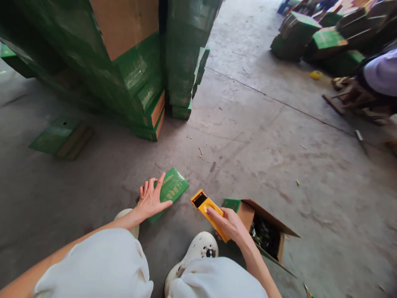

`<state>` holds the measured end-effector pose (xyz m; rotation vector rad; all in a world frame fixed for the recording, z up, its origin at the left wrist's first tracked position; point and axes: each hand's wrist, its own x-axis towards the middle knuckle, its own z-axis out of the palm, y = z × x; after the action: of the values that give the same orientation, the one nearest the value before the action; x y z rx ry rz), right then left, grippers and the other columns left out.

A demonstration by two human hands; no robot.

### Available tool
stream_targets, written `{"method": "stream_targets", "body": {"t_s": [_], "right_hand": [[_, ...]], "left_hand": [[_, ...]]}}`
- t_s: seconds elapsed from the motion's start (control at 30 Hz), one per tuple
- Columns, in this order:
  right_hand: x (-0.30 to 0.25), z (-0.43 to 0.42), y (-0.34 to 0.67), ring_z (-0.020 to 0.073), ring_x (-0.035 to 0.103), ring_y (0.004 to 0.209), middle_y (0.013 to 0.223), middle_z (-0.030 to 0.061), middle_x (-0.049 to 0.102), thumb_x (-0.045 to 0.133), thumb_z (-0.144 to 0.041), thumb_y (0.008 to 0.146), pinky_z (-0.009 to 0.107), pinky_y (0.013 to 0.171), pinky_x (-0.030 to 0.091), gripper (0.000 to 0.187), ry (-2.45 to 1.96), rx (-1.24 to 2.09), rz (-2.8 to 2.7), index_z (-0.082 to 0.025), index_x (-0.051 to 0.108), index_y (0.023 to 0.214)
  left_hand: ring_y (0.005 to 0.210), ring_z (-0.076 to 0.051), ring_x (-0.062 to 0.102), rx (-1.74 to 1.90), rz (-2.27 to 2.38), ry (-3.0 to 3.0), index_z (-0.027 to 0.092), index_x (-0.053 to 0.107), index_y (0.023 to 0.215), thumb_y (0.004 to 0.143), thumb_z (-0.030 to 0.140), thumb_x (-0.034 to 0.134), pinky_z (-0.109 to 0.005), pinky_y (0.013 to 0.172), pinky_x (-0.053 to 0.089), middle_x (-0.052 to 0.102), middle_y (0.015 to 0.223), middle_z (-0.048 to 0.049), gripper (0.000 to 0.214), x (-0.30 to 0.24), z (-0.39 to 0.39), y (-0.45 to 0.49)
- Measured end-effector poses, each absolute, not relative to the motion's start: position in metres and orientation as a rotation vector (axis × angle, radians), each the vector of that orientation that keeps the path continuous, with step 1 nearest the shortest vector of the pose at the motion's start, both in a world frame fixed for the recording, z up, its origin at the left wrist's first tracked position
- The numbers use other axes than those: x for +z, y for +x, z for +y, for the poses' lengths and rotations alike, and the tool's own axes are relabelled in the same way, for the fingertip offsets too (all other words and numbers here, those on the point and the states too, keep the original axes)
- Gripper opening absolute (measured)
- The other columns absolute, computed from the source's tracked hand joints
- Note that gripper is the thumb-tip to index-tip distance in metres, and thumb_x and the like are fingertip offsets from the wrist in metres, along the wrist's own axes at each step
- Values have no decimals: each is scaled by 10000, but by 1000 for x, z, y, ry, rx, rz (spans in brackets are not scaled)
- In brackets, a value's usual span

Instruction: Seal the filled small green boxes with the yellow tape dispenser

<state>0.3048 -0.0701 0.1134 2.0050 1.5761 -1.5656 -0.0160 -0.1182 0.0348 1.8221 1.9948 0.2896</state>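
Note:
My left hand [151, 198] rests on a flat green carton [174, 188] with pale printed characters, lying on the floor. Its fingers are spread. A long orange-yellow tool [214, 215] with a dark recess at its far end is gripped in my right hand [230, 223], the thumb on its upper face. I cannot make out its exact kind. Close to the right of that hand stands an opened carton [246, 215], flaps out, with dark glossy contents [265, 236] inside.
Tall stacks of green cartons [139, 66] rise ahead to the left. Another green carton [58, 134] lies at the left. Cartons [328, 39] are piled far right, near a person [383, 72] seated low. A yellow roll [316, 75] and scraps lie on the concrete floor [248, 136].

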Motion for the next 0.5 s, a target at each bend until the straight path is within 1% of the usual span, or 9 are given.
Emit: {"method": "stream_targets", "body": {"t_s": [0.07, 0.13, 0.2, 0.27, 0.33, 0.37, 0.43, 0.5], "right_hand": [[119, -67, 299, 202, 669, 565, 655, 31, 668, 537, -717, 903, 250, 482, 466, 535, 2013, -1625, 1570, -186, 596, 875], [129, -62, 293, 190, 656, 576, 660, 27, 661, 555, -706, 898, 238, 484, 446, 522, 1973, -1630, 1611, -187, 595, 869], [139, -57, 288, 174, 635, 580, 668, 16, 650, 581, -701, 888, 227, 482, 422, 514, 1873, -1659, 1690, -188, 601, 866], [147, -55, 282, 157, 609, 576, 681, -1, 632, 609, -703, 875, 220, 480, 409, 513, 1722, -1779, 1757, -190, 605, 871], [152, -55, 276, 140, 583, 574, 692, -15, 612, 631, -711, 864, 211, 480, 403, 522, 1583, -1899, 1795, -190, 600, 869], [153, -56, 273, 134, 572, 575, 695, -19, 602, 642, -714, 857, 206, 479, 399, 527, 1530, -1935, 1805, -190, 595, 867], [152, -57, 265, 128, 560, 577, 703, -24, 590, 662, -717, 844, 200, 478, 391, 535, 1462, -1961, 1818, -189, 581, 860], [150, -57, 259, 127, 561, 579, 709, -26, 583, 673, -718, 836, 198, 476, 386, 538, 1430, -1955, 1828, -189, 578, 862]], "left_hand": [[1259, -390, 501, 378, 1975, 1742, 315, 219, 1674, 779, 556, 732, -587, 1053, 409, 506, 1425, -143, 1059, 43, -113, -16], [1267, -364, 523, 507, 1895, 1700, 311, 389, 1608, 819, 506, 701, -566, 1069, 417, 543, 1412, -121, 871, 52, -103, -24], [1191, -318, 595, 654, 1797, 1536, 273, 576, 1467, 866, 490, 657, -505, 1047, 462, 621, 1323, -110, 644, 62, -91, -34], [1046, -270, 669, 727, 1639, 1204, 224, 702, 1271, 898, 549, 631, -424, 949, 531, 698, 1167, -105, 500, 68, -83, -39], [954, -237, 702, 680, 1409, 795, 190, 739, 1121, 873, 638, 668, -375, 869, 562, 733, 1078, -108, 517, 72, -83, -38], [944, -227, 708, 631, 1279, 616, 178, 741, 1089, 844, 662, 707, -365, 860, 567, 740, 1077, -114, 543, 74, -84, -35], [928, -201, 711, 552, 1059, 389, 166, 743, 1086, 779, 645, 800, -351, 863, 570, 747, 1095, -116, 572, 75, -90, -29], [855, -167, 701, 525, 955, 317, 167, 750, 1095, 726, 577, 874, -324, 822, 571, 752, 1043, -88, 566, 77, -94, -25]]}}
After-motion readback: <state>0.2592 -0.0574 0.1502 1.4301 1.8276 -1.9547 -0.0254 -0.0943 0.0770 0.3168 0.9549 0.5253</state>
